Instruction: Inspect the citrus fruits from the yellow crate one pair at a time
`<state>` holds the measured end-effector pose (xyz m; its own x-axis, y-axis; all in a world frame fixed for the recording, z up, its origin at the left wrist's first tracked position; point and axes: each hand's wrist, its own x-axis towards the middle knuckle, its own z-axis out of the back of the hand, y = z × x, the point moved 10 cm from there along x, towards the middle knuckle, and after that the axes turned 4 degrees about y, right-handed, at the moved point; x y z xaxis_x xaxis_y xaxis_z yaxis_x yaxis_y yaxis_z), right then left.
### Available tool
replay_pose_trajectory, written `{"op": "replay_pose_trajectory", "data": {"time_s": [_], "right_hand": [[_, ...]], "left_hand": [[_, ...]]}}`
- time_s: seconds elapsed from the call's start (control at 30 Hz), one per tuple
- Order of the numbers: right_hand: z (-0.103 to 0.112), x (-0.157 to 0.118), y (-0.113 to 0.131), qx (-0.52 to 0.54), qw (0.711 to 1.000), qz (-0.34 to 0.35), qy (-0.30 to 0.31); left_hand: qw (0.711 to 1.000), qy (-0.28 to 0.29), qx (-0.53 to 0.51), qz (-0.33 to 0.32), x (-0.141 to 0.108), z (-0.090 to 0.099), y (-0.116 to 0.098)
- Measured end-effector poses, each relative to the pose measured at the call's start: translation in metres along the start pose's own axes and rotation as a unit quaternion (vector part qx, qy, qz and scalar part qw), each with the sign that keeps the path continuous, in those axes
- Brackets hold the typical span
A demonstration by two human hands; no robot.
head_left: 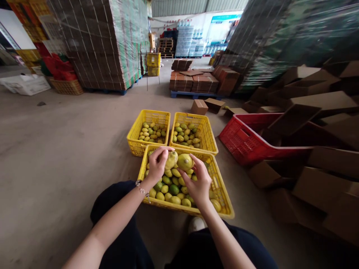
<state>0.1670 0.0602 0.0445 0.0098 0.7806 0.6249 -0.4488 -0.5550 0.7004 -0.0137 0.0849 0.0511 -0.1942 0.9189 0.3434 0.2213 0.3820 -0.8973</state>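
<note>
Head view: we observe two hands raised over the front crate [220, 186], each with one fruit. The left hand [157, 164] has its fingers curled part-way round the left fruit [172, 160]; we cannot see all the fingertips, as some lie behind it. The right hand [200, 180] has thumb and fingers parted by about the fruit's own width, gripping the right fruit [185, 162] from below and from the right, its blunt end turned toward us. We note both fruits held side by side above the pile [168, 185]; we cannot tell whether they touch. The pile is yellow to green, with one darker green fruit [174, 189] near the middle.

We record a bracelet [141, 187] on the left wrist and a pale shoe [196, 224] at the crate's near side. Beyond stand two more yellow crates, the back left crate [136, 148] and the back right crate [208, 130], both part-filled with similar fruit. To the right we find a red crate [244, 144] and a heap of open cartons [322, 186]. Farther off, bundled cardboard [181, 82] rests on a blue pallet [193, 94], between two tall wrapped stacks.
</note>
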Motion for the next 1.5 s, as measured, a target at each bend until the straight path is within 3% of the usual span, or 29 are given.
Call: {"op": "replay_pose_trajectory", "data": {"time_s": [0.07, 0.13, 0.2, 0.27, 0.33, 0.47, 0.6, 0.8, 1.0, 1.13, 1.23, 1.33, 1.4, 1.5], "right_hand": [[-0.006, 0.0, -0.01, 0.055, 0.997, -0.056, 0.019], [-0.015, 0.001, -0.021, 0.137, 0.982, -0.126, 0.043], [-0.023, 0.0, -0.029, 0.21, 0.957, -0.191, 0.06], [-0.028, -0.001, -0.035, 0.254, 0.932, -0.246, 0.072], [-0.032, -0.003, -0.041, 0.286, 0.907, -0.298, 0.083], [-0.044, -0.013, -0.051, 0.331, 0.853, -0.387, 0.113], [-0.059, -0.022, -0.053, 0.357, 0.817, -0.424, 0.161], [-0.063, -0.024, -0.056, 0.364, 0.81, -0.428, 0.169], [-0.064, -0.027, -0.064, 0.363, 0.798, -0.454, 0.156], [-0.06, -0.026, -0.065, 0.323, 0.82, -0.445, 0.16], [-0.045, -0.016, -0.061, 0.19, 0.889, -0.386, 0.159], [-0.025, 0.0, -0.04, -0.016, 0.958, -0.251, 0.135], [-0.021, 0.004, -0.026, -0.093, 0.972, -0.176, 0.124], [-0.025, 0.003, -0.019, -0.096, 0.976, -0.143, 0.133]], "left_hand": [[0.998, -0.034, -0.042, 0.043, 0.003, 0.005, 0.016], [0.982, -0.076, -0.115, 0.126, 0.004, 0.01, 0.041], [0.938, -0.098, -0.199, 0.267, -0.005, 0.004, 0.072], [0.874, -0.102, -0.259, 0.399, -0.021, -0.007, 0.094], [0.831, -0.111, -0.284, 0.464, -0.032, -0.011, 0.101], [0.814, -0.134, -0.304, 0.476, -0.036, -0.01, 0.101], [0.799, -0.164, -0.326, 0.477, -0.039, -0.009, 0.104], [0.78, -0.164, -0.303, 0.522, -0.05, -0.009, 0.11], [0.752, -0.127, -0.333, 0.554, -0.06, -0.018, 0.114], [0.764, -0.118, -0.326, 0.544, -0.058, -0.019, 0.11], [0.792, -0.141, -0.309, 0.507, -0.053, -0.012, 0.102], [0.801, -0.16, -0.326, 0.477, -0.05, -0.01, 0.096], [0.796, -0.158, -0.344, 0.472, -0.051, -0.013, 0.094], [0.785, -0.165, -0.365, 0.473, -0.055, -0.015, 0.094]]}}
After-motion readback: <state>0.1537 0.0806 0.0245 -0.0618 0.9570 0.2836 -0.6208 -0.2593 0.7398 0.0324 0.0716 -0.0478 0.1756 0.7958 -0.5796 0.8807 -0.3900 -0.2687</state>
